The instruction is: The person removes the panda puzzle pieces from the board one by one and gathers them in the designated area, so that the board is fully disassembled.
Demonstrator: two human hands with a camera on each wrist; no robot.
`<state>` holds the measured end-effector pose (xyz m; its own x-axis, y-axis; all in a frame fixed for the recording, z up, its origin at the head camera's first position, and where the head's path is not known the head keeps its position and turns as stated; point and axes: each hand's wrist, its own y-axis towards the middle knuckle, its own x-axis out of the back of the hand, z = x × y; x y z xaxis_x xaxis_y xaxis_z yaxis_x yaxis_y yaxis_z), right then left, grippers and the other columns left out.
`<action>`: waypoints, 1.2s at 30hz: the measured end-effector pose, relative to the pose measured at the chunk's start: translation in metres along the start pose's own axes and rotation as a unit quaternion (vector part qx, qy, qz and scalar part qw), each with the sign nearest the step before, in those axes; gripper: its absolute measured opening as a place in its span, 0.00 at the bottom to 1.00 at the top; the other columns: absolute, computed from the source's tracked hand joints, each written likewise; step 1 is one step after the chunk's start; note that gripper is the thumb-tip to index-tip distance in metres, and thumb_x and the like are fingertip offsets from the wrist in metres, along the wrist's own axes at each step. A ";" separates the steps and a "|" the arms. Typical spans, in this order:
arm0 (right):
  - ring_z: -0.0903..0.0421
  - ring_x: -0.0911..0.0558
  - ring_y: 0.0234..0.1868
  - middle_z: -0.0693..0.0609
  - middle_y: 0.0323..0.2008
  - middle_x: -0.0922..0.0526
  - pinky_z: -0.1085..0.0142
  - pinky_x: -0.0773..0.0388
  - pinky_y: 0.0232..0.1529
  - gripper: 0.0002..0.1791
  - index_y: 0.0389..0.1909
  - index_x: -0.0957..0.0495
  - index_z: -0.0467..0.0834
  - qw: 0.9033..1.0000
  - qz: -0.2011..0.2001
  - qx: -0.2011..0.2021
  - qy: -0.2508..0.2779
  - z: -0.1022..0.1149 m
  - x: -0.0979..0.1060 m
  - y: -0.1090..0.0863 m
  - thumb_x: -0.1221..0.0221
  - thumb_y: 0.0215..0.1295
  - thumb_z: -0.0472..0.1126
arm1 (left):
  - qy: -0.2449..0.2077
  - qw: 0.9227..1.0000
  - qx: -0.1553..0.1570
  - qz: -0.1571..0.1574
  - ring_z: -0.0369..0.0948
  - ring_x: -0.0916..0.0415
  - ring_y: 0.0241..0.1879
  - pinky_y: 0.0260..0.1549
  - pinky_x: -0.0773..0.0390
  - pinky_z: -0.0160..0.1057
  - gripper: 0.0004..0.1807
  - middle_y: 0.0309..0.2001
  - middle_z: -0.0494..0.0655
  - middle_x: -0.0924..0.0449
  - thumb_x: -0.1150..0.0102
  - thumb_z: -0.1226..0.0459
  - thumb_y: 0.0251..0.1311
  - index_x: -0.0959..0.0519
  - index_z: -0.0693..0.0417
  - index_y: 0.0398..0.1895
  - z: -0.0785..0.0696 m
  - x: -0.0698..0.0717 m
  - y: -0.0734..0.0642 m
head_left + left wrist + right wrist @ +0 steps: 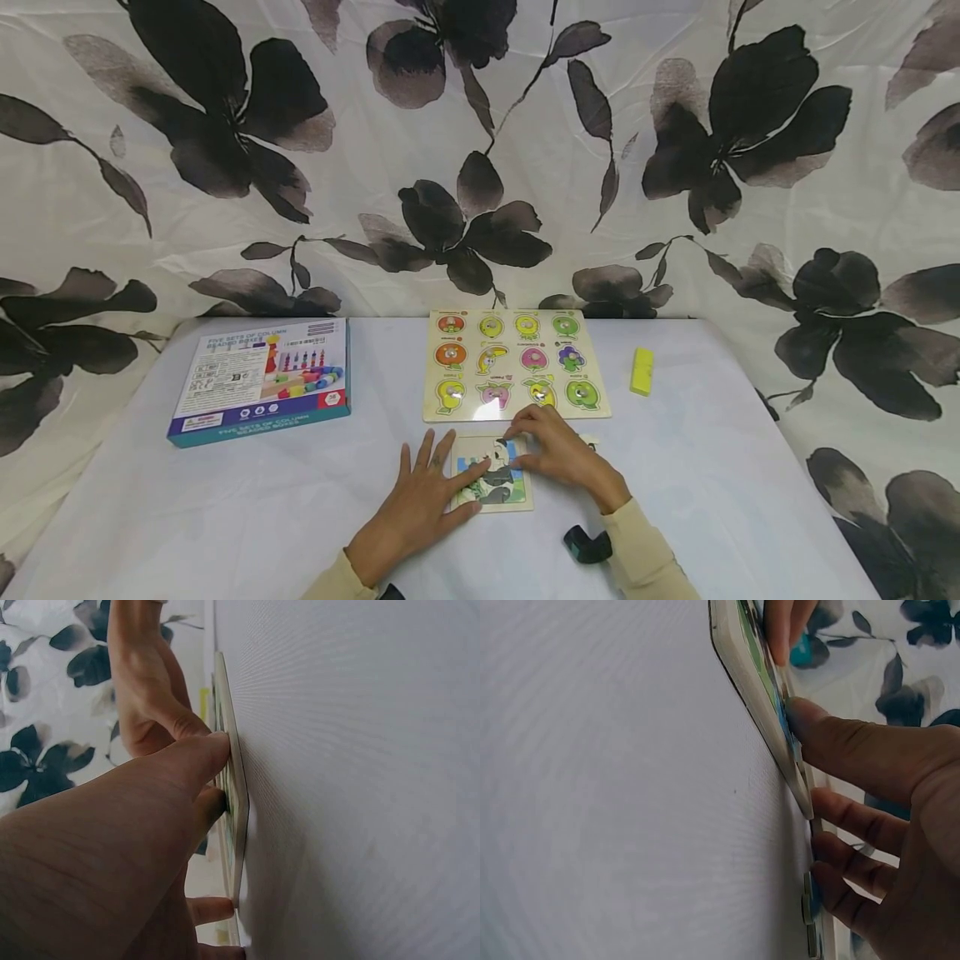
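1. Left hand (423,492): fingers spread, nothing gripped; index and thumb touch the panda puzzle (501,485), lying between the hands.
2. Right hand (558,450): fingers bent at the puzzle's far right corner; pinch cannot be confirmed.
3. Fruit board (472,412) edge sits just beyond both hands; wider room leftward, toward the box (258,379).

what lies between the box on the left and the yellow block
In the head view, the fruit board lies between the box and the yellow block.
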<state>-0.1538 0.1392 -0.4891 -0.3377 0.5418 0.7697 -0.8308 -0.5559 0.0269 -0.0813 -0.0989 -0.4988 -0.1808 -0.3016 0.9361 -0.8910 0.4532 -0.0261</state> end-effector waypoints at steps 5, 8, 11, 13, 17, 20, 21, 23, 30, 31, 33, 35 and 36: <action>0.51 0.31 0.56 0.54 0.48 0.24 0.51 0.34 0.60 0.16 0.43 0.17 0.47 1.000 0.001 -0.002 0.004 -0.001 0.001 0.000 0.28 0.50 0.39 | 0.000 1.000 0.000 0.001 0.69 0.57 0.70 0.58 0.53 0.75 0.29 0.72 0.62 0.48 0.48 0.41 0.62 0.33 0.28 0.67 0.000 0.001 0.001; 0.51 0.31 0.56 0.54 0.48 0.24 0.51 0.34 0.60 0.16 0.43 0.17 0.47 1.000 0.000 -0.004 0.011 -0.001 0.002 0.000 0.29 0.51 0.39 | 0.000 1.000 0.001 0.002 0.69 0.57 0.70 0.59 0.53 0.75 0.29 0.72 0.62 0.48 0.48 0.41 0.62 0.33 0.28 0.67 -0.001 0.001 0.001; 0.51 0.31 0.56 0.54 0.48 0.24 0.51 0.34 0.60 0.14 0.41 0.16 0.47 1.000 -0.003 -0.003 0.010 0.000 0.002 0.000 0.29 0.52 0.39 | 0.000 1.000 0.001 0.003 0.69 0.57 0.70 0.58 0.53 0.75 0.29 0.72 0.62 0.48 0.48 0.41 0.62 0.33 0.28 0.68 -0.001 0.003 0.001; 0.52 0.31 0.55 0.54 0.47 0.24 0.51 0.33 0.60 0.12 0.40 0.16 0.48 1.000 -0.002 0.000 0.008 0.000 0.002 0.000 0.29 0.52 0.39 | 0.001 1.000 0.001 0.002 0.69 0.56 0.70 0.58 0.53 0.75 0.29 0.72 0.62 0.48 0.48 0.41 0.62 0.33 0.28 0.67 -0.001 0.003 0.001; 0.51 0.31 0.55 0.54 0.48 0.24 0.50 0.33 0.60 0.12 0.38 0.16 0.48 1.000 0.003 0.002 0.010 0.000 0.001 0.002 0.29 0.51 0.38 | 0.001 1.000 0.002 0.003 0.69 0.57 0.70 0.58 0.53 0.75 0.29 0.72 0.62 0.48 0.48 0.41 0.62 0.33 0.28 0.67 -0.001 0.003 0.001; 0.51 0.32 0.56 0.54 0.48 0.24 0.50 0.34 0.61 0.12 0.37 0.16 0.48 1.000 0.006 -0.003 0.018 0.000 0.001 0.002 0.29 0.50 0.38 | -0.002 1.000 0.000 0.004 0.69 0.57 0.70 0.58 0.53 0.75 0.29 0.72 0.62 0.48 0.49 0.41 0.62 0.33 0.28 0.67 0.000 0.002 0.001; 0.51 0.32 0.56 0.53 0.49 0.24 0.50 0.34 0.61 0.12 0.37 0.17 0.48 1.000 0.007 -0.005 0.020 0.000 0.001 0.002 0.29 0.50 0.38 | -0.004 1.000 0.000 0.004 0.69 0.57 0.70 0.58 0.53 0.75 0.29 0.72 0.62 0.48 0.49 0.41 0.62 0.33 0.27 0.67 0.000 0.002 0.001; 0.50 0.31 0.56 0.53 0.50 0.24 0.49 0.34 0.61 0.12 0.37 0.17 0.48 1.000 0.008 -0.004 0.024 0.000 0.001 0.002 0.29 0.51 0.38 | -0.006 1.000 0.000 0.005 0.69 0.57 0.70 0.58 0.53 0.76 0.29 0.72 0.62 0.48 0.49 0.40 0.62 0.33 0.27 0.67 0.000 0.001 0.001; 0.53 0.27 0.54 0.54 0.48 0.22 0.52 0.30 0.58 0.13 0.40 0.19 0.47 0.998 -0.001 -0.005 0.066 0.002 0.010 -0.001 0.31 0.53 0.35 | -0.007 1.000 0.006 0.006 0.69 0.57 0.70 0.59 0.54 0.75 0.29 0.72 0.62 0.48 0.48 0.40 0.62 0.33 0.26 0.67 0.000 -0.002 0.001; 0.54 0.26 0.52 0.55 0.47 0.21 0.53 0.29 0.57 0.13 0.40 0.19 0.47 0.997 -0.002 -0.008 0.070 0.002 0.011 -0.002 0.31 0.53 0.35 | -0.007 1.000 0.007 0.006 0.69 0.58 0.70 0.59 0.54 0.75 0.29 0.72 0.62 0.48 0.48 0.40 0.61 0.33 0.26 0.67 -0.001 -0.001 0.001; 0.56 0.24 0.48 0.57 0.45 0.20 0.56 0.26 0.53 0.14 0.42 0.19 0.48 0.997 -0.007 -0.016 0.073 0.001 0.014 -0.002 0.31 0.54 0.35 | -0.007 1.000 0.011 0.009 0.68 0.58 0.70 0.59 0.54 0.75 0.29 0.73 0.61 0.48 0.48 0.40 0.61 0.34 0.26 0.67 -0.001 -0.001 0.001; 0.57 0.23 0.46 0.58 0.43 0.19 0.57 0.25 0.51 0.14 0.43 0.19 0.48 0.997 -0.012 -0.023 0.076 -0.001 0.016 -0.004 0.32 0.54 0.35 | -0.007 1.000 0.013 0.011 0.68 0.58 0.71 0.59 0.55 0.75 0.29 0.73 0.61 0.49 0.48 0.40 0.61 0.34 0.26 0.67 -0.001 0.000 0.001; 0.58 0.23 0.45 0.58 0.43 0.19 0.58 0.25 0.50 0.15 0.43 0.19 0.48 0.997 -0.015 -0.025 0.076 -0.003 0.017 -0.004 0.32 0.55 0.36 | -0.006 1.000 0.014 0.012 0.68 0.58 0.71 0.59 0.55 0.75 0.29 0.73 0.61 0.49 0.48 0.40 0.61 0.34 0.25 0.67 -0.001 0.001 0.001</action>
<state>-0.1574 0.1523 -0.4776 -0.3719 0.6487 0.6640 -0.8613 -0.5079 0.0138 -0.0816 -0.0978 -0.4976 -0.2081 -0.3012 0.9306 -0.8973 0.4374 -0.0591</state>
